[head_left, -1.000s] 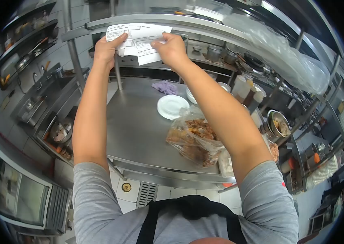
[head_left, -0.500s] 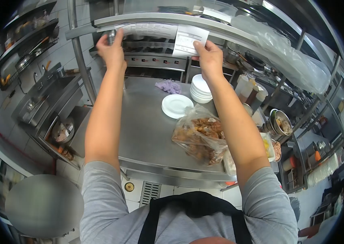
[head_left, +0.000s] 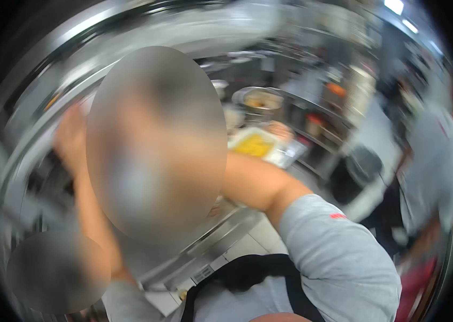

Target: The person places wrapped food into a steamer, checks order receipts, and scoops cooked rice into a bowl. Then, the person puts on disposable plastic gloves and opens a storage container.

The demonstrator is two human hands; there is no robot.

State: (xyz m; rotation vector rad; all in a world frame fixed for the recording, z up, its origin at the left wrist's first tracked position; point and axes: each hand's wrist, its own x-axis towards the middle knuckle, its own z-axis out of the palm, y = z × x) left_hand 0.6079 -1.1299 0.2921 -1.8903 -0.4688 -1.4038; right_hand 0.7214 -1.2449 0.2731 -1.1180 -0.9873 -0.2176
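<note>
Motion smears my left hand (head_left: 71, 137), which is raised at the left close to the pale shelf rail (head_left: 83, 86); its fingers are too blurred to read. A big blurred oval covers the middle of the view and hides my right hand. Only the right forearm (head_left: 256, 180) shows, reaching into that oval from the right. Whether the right hand still has the paper slip cannot be seen. Below, the steel table's front edge (head_left: 205, 236) is partly visible, while most of its top is hidden.
Beyond my right forearm are yellow food (head_left: 254, 145) in a white tray and a metal bowl (head_left: 261, 112) with food. Steel shelving (head_left: 312, 107) stands behind. A dark bin (head_left: 363, 166) is on the floor, and a person in a grey shirt (head_left: 433, 155) is at the far right.
My view has swung to the right and blurred. Earlier the right hand pinched a white paper slip below the shelf, with the left hand at the rail; that slip is no longer discernible.
</note>
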